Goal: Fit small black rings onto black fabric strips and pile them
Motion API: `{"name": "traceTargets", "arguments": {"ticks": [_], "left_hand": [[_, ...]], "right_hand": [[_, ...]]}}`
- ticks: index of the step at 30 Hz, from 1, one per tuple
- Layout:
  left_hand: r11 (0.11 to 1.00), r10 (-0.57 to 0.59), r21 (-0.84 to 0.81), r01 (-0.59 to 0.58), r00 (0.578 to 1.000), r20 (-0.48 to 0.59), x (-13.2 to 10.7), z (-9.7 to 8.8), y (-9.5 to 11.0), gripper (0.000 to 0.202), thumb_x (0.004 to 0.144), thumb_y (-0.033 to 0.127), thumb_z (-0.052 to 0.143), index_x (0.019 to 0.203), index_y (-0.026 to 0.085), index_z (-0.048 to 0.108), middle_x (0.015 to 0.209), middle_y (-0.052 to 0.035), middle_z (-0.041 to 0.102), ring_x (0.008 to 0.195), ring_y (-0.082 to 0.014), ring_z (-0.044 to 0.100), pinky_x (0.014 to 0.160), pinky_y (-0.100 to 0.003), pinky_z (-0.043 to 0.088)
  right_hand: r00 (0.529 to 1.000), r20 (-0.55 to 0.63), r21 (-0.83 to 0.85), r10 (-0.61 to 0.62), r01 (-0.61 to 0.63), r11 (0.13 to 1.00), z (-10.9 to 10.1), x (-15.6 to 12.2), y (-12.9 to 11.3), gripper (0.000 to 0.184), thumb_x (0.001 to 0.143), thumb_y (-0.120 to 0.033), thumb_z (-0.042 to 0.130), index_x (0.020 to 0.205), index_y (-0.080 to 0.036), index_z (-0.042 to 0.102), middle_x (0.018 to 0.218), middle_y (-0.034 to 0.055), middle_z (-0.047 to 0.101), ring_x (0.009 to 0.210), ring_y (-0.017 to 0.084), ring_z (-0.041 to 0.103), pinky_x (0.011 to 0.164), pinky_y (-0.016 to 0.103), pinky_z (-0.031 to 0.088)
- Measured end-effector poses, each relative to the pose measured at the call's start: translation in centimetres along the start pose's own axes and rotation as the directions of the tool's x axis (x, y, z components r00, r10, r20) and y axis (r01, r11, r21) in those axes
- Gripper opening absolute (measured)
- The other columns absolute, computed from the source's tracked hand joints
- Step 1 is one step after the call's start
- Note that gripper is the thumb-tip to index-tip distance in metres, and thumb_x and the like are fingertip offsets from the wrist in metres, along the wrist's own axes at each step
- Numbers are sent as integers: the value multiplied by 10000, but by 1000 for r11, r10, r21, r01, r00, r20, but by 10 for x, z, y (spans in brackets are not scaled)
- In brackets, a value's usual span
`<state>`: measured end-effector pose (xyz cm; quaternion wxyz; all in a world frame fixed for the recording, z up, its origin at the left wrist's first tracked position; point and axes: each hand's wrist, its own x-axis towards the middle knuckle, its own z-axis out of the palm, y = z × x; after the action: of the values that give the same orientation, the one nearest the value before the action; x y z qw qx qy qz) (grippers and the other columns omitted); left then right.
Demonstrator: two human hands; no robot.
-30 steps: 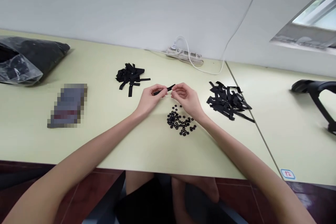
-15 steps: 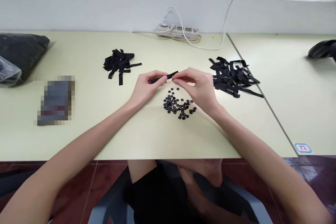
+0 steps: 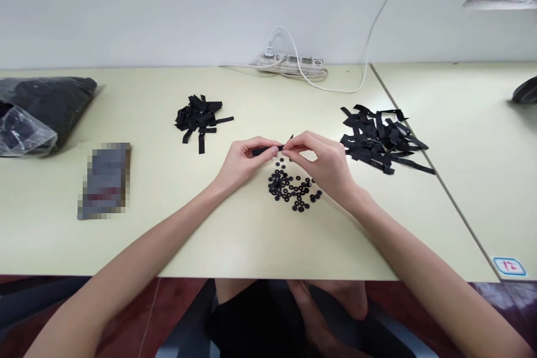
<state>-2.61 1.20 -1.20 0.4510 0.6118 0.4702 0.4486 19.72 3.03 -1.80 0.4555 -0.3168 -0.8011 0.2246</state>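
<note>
Between the fingertips of both hands is a short black fabric strip (image 3: 262,151). My left hand (image 3: 243,165) is closed, pinching it between thumb and fingers. Thumb and forefinger of my right hand (image 3: 327,165) pinch together at the strip's right part, and its tip sticks up behind them. Whether a small disc is also in that pinch is hidden. Just below the hands lie several small black round snap-like discs (image 3: 301,208), scattered loosely on the table. The right hand partly covers the discs' upper right edge.
One heap of black strips (image 3: 199,114) lies at the back left, a wider heap (image 3: 381,137) on the right. At the left are a dark bag (image 3: 54,106) and a blurred-out flat object (image 3: 104,182). A power strip (image 3: 291,64) with white cables (image 3: 331,89) rests against the wall.
The camera view has shifted, so everything sits lower and slightly farther right. The fingertips have come closer together, and the strip's right end now bends up behind my right fingers.
</note>
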Motion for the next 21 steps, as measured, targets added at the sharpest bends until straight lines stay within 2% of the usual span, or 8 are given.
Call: {"name": "traceTargets", "arguments": {"ticks": [8,14,21], "left_hand": [[999,37,7,-37,999,35,0,0,-3,212,962,422,820,1081,269,906,1013,-52,844,952,-206,740,951,-398,597],[997,73,-10,-72,996,43,2,0,-6,255,969,473,826,1100,267,900,982,-42,817,919,-192,733,881,-369,596],[993,115,-5,-115,993,10,3,1,-7,270,957,468,837,1087,240,902,998,-57,831,914,-190,729,862,-354,590]], "right_hand": [[1000,-13,-15,-19,19,1000,-1,-1,1,124,1112,-322,722,1003,-264,730,983,25,792,859,206,763,839,404,676],[999,9,-53,-42,42,998,-2,0,5,96,1119,-342,703,1180,-271,726,1106,40,754,942,211,744,887,414,668],[997,7,-151,-77,78,986,-2,1,6,56,1122,-299,705,1094,-251,709,1096,61,726,939,220,702,855,410,606]]}}
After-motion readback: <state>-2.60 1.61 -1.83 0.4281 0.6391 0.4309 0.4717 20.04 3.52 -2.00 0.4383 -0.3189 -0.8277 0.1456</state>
